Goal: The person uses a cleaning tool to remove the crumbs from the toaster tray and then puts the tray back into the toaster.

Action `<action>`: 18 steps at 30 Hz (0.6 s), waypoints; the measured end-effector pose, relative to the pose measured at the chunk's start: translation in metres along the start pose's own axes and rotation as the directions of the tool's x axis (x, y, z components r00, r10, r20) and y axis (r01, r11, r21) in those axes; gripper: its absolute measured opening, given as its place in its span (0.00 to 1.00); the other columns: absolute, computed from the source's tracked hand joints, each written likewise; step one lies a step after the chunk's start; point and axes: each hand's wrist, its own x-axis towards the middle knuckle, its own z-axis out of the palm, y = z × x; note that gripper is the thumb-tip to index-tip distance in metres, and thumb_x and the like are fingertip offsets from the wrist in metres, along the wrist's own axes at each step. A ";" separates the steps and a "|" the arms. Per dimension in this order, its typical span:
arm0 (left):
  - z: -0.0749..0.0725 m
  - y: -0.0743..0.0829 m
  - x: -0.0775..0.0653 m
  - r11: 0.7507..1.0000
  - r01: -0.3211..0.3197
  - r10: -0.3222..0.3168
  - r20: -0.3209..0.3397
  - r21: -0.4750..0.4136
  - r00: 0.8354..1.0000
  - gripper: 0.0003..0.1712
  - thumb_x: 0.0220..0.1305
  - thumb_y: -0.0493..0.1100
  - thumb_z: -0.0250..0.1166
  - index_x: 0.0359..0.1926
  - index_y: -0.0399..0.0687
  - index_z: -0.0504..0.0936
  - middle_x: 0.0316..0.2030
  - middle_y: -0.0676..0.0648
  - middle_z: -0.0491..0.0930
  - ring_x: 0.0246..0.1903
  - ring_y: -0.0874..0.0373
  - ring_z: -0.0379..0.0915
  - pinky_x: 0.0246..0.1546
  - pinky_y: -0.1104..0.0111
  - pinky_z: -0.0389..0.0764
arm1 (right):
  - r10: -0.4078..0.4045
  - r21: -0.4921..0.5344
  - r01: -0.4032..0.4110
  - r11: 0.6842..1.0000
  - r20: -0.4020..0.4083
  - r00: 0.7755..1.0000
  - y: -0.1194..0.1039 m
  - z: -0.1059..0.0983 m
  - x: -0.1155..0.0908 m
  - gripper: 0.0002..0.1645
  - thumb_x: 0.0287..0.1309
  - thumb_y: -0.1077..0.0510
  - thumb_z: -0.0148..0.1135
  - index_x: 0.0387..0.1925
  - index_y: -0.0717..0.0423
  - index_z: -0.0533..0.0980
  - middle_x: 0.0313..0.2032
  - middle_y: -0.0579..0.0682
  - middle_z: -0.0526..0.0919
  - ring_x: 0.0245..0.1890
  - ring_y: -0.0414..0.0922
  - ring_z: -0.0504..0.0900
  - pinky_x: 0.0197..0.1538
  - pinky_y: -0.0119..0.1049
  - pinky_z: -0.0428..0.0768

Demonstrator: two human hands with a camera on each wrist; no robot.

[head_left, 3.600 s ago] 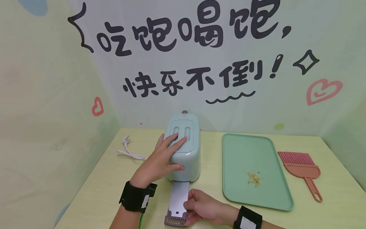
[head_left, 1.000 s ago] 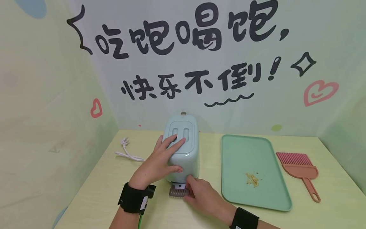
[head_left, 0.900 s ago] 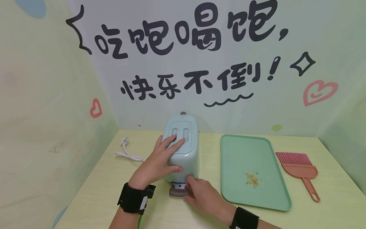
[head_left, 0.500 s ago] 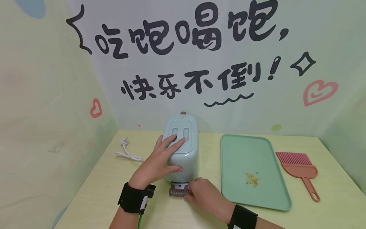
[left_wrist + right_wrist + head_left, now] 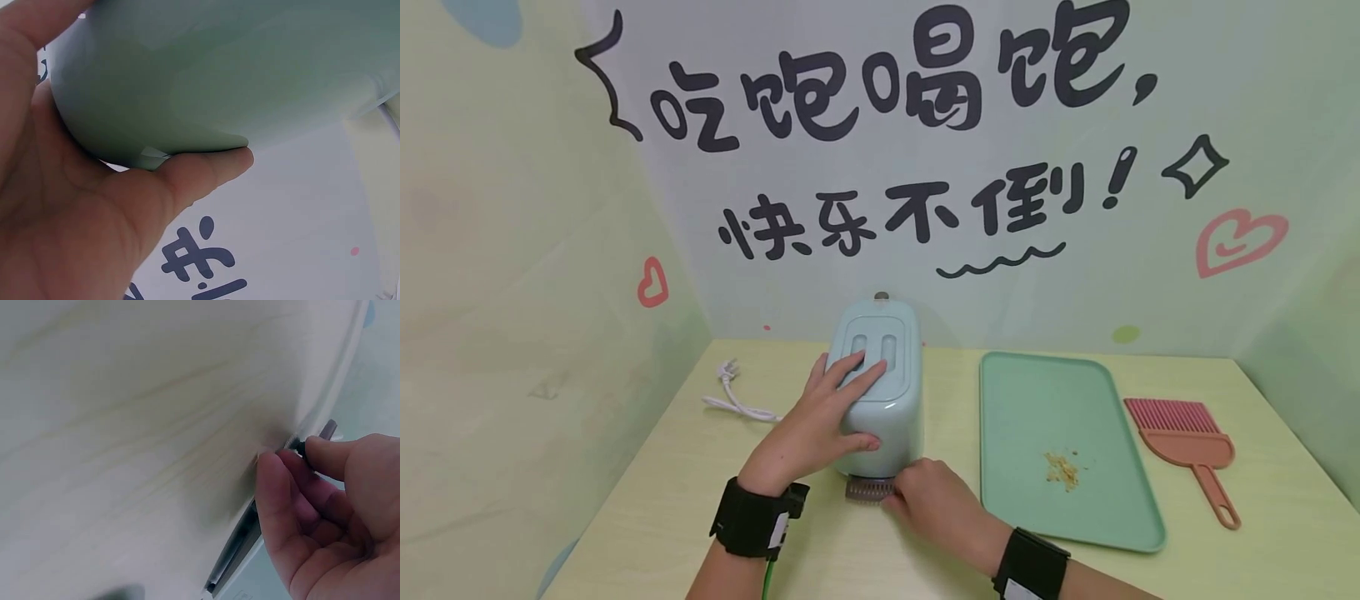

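Observation:
A pale blue toaster (image 5: 891, 429) stands at the middle of the table, its end toward me. My left hand (image 5: 808, 437) rests on it with spread fingers across the top and the thumb along the near end. The left wrist view shows the palm close against the rounded body (image 5: 187, 94). With thumb and curled fingers, my right hand (image 5: 943, 508) pinches the right side of the crumb tray's grey-brown handle (image 5: 867, 490), low at the toaster's near end. Only the handle shows; the metal plate is hidden inside. Fingers (image 5: 275, 500) of that hand lie close to the table in the right wrist view.
Right of the toaster lies a green tray (image 5: 1030, 400) with a small heap of crumbs (image 5: 1062, 471). Beyond it lies an orange-handled brush (image 5: 1202, 450) with pink bristles. A white cord with plug (image 5: 730, 383) lies at left. A printed wall (image 5: 1000, 308) stands behind.
The crumb tray has slid from far out into the toaster, its last bit during the past half second, pushed by the right hand. The left hand has stayed on the toaster.

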 end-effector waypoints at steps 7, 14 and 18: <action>0.000 0.000 0.000 1.000 0.002 -0.002 0.002 0.004 1.000 0.58 0.55 0.49 0.84 0.83 0.62 0.63 0.83 0.43 0.52 0.80 0.24 0.32 0.68 0.33 0.70 | -0.022 -0.064 0.021 0.998 -0.021 1.000 0.003 0.003 0.002 0.20 0.63 0.54 0.76 0.19 0.53 0.78 0.17 0.44 0.79 0.18 0.36 0.74 0.21 0.32 0.69; 0.001 0.001 -0.001 1.000 0.001 -0.001 0.003 0.010 1.000 0.58 0.55 0.49 0.84 0.83 0.62 0.63 0.83 0.43 0.52 0.80 0.24 0.33 0.68 0.33 0.70 | -0.019 -0.090 0.018 0.996 -0.015 1.000 0.003 0.004 0.002 0.20 0.63 0.54 0.76 0.19 0.53 0.78 0.17 0.45 0.78 0.17 0.38 0.75 0.20 0.32 0.70; 0.000 0.001 -0.001 1.000 0.000 0.000 0.002 0.011 1.000 0.58 0.55 0.49 0.84 0.83 0.62 0.63 0.83 0.42 0.53 0.80 0.24 0.33 0.68 0.33 0.69 | 0.000 -0.123 -0.002 0.992 -0.021 1.000 0.005 0.005 0.004 0.20 0.63 0.53 0.76 0.18 0.54 0.79 0.16 0.45 0.77 0.16 0.37 0.73 0.19 0.32 0.69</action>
